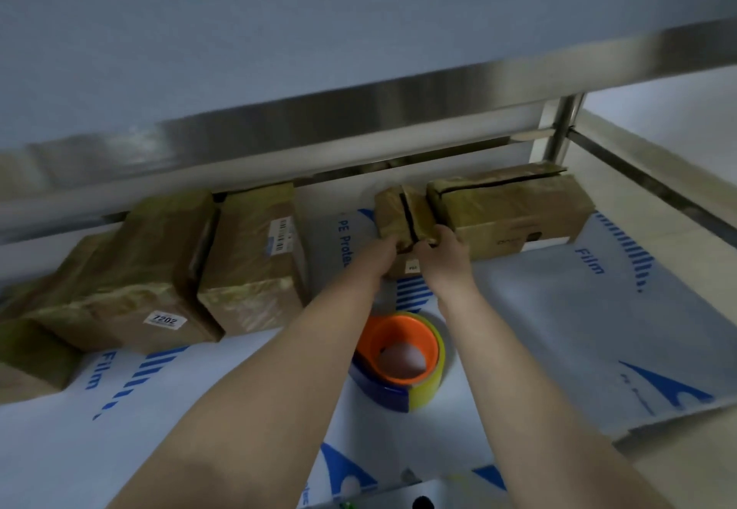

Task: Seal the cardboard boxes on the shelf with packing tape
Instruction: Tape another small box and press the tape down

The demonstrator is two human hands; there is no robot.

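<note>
A small cardboard box (399,211) with a dark open seam down its top stands at the back middle of the shelf. My left hand (377,255) grips its near left corner and my right hand (444,253) grips its near right corner. Touching its right side lies a longer box (514,205) with an open seam along its top. A tape roll (402,361) with an orange core and a blue and yellow dispenser lies on the shelf below my wrists, apart from both hands. Two taped boxes, one (255,253) with a barcode label and one (131,277) labelled 7202, stand at the left.
The shelf surface (538,329) is covered in white protective film with blue print. A steel shelf edge (359,117) runs overhead, with a steel post (560,125) at the back right. Another box (28,357) sits at the far left edge.
</note>
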